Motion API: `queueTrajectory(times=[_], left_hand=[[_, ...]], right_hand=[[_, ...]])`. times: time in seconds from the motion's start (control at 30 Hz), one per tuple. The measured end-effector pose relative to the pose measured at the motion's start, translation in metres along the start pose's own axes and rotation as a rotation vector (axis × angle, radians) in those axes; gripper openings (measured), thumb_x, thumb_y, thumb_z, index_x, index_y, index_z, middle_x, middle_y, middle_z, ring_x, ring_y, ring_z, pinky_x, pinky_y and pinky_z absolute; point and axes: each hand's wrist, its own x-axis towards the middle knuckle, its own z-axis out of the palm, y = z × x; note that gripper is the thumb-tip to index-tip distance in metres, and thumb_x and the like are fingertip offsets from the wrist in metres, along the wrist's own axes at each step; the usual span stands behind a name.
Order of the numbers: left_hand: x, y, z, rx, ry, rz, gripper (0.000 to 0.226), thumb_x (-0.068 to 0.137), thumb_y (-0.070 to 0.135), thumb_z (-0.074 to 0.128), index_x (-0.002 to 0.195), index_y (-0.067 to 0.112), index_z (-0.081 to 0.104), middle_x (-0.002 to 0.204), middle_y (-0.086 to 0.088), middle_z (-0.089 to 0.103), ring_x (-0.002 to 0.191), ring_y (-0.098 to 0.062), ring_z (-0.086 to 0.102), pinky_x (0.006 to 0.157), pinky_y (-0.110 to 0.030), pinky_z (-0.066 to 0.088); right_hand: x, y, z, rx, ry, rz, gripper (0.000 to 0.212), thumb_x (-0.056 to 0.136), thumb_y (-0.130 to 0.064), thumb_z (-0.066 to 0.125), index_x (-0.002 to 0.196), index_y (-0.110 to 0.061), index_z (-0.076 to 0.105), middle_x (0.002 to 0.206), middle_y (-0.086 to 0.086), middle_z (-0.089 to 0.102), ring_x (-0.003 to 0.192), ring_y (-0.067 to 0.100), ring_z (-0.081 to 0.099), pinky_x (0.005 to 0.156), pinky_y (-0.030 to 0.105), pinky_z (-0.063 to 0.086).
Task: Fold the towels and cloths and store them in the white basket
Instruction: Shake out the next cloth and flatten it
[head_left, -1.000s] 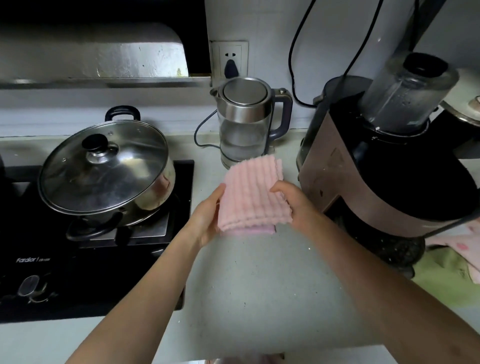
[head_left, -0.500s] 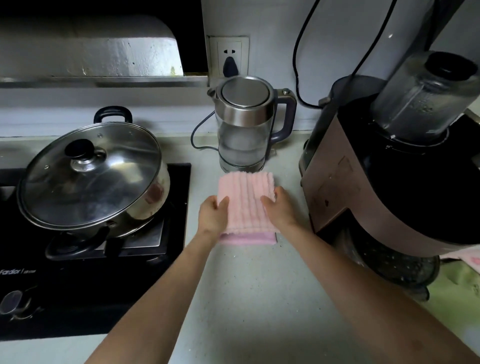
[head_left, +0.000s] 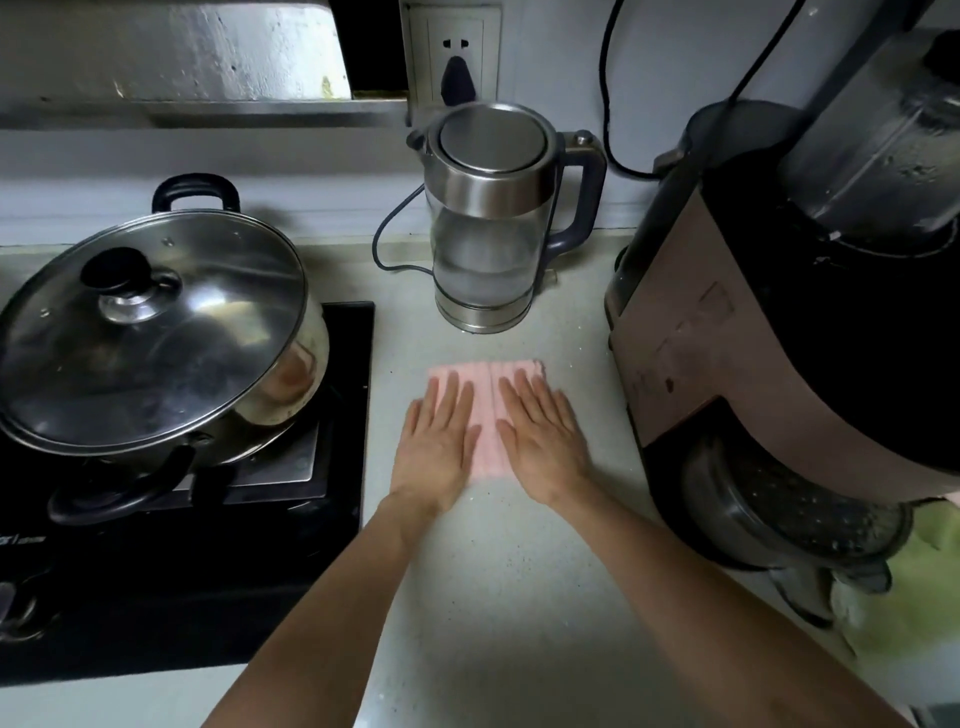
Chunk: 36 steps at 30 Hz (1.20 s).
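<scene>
Both my palms are down flat, side by side, just below the middle of the frame. My left hand lies with fingers straight and together on the left half of the pink cloth; my right hand does the same on the right half. Neither hand grips anything, they just press. The cloth is folded into a small rectangle on the pale counter, with a strip of pink showing between my hands and its far edge peeking out past my fingertips.

I'd say this is the smoothing step, flattening the fold so it holds. Next I reckon I need to curl my fingers under an edge, lift the bundle without letting the layers slip, and carry it to the white basket, which I can't see anywhere in this view.

Room is narrow here. Bare counter runs toward me at the bottom of the frame, so pulling back that way looks easiest. To the left, the black stove edge sits near my left hand, with the lidded steel pot beyond it. To the right, the big blender machine stands close by my right hand, and something green lies at the lower right. Farther up the frame, the glass kettle stands just beyond the cloth's far edge, its cord trailing left, and the wall socket is above it.
</scene>
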Motion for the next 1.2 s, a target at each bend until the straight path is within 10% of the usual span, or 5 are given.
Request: queueTrajectory(times=[0.17,0.4,0.6,0.73,1.2], left_hand=[[0.009,-0.002,-0.017,0.237,-0.312,0.004,0.060,0.100,0.047,0.009,0.152,0.021,-0.007,0.159,0.000,-0.016,0.146,-0.023,-0.017,0.118,-0.043,-0.006],[-0.022,0.041,-0.049,0.131,-0.228,0.270,0.052,0.091,0.040,0.028,0.123,0.010,0.054,0.123,-0.014,0.053,0.119,-0.033,0.047,0.100,-0.036,0.034],[-0.046,0.118,-0.025,0.138,-0.450,0.535,0.055,0.089,0.045,0.019,0.115,0.020,0.060,0.126,-0.005,0.060,0.110,-0.027,0.059,0.084,-0.035,0.051],[-0.074,0.202,-0.024,0.167,-0.539,0.684,0.024,0.094,0.024,0.036,0.072,0.019,0.045,0.107,-0.006,0.060,0.098,-0.025,0.056,0.074,-0.035,0.046],[-0.064,0.419,0.036,0.075,-0.440,0.716,0.037,0.090,0.024,0.046,0.126,0.020,0.056,0.129,-0.005,0.058,0.118,-0.025,0.054,0.095,-0.035,0.046]], right_hand=[[-0.005,0.011,0.007,-0.067,-0.178,0.106,0.056,0.101,-0.044,0.009,0.152,-0.027,-0.008,0.159,-0.003,-0.015,0.147,0.016,-0.007,0.120,0.039,-0.002],[-0.107,-0.006,-0.016,0.181,0.167,0.093,0.055,0.096,-0.041,0.025,0.114,-0.006,0.063,0.116,0.013,0.064,0.108,0.029,0.061,0.093,0.036,0.049],[-0.221,0.027,-0.051,0.259,0.174,0.308,0.045,0.095,-0.036,0.027,0.098,-0.008,0.063,0.094,0.008,0.066,0.086,0.028,0.063,0.072,0.035,0.050],[-0.280,0.077,-0.075,0.229,0.317,0.531,0.041,0.097,-0.033,0.031,0.091,-0.006,0.062,0.084,0.008,0.065,0.077,0.026,0.062,0.069,0.035,0.046],[-0.350,0.318,-0.147,0.082,0.289,0.627,0.035,0.091,-0.015,0.056,0.124,-0.004,0.056,0.123,0.014,0.057,0.115,0.031,0.051,0.098,0.038,0.041]])
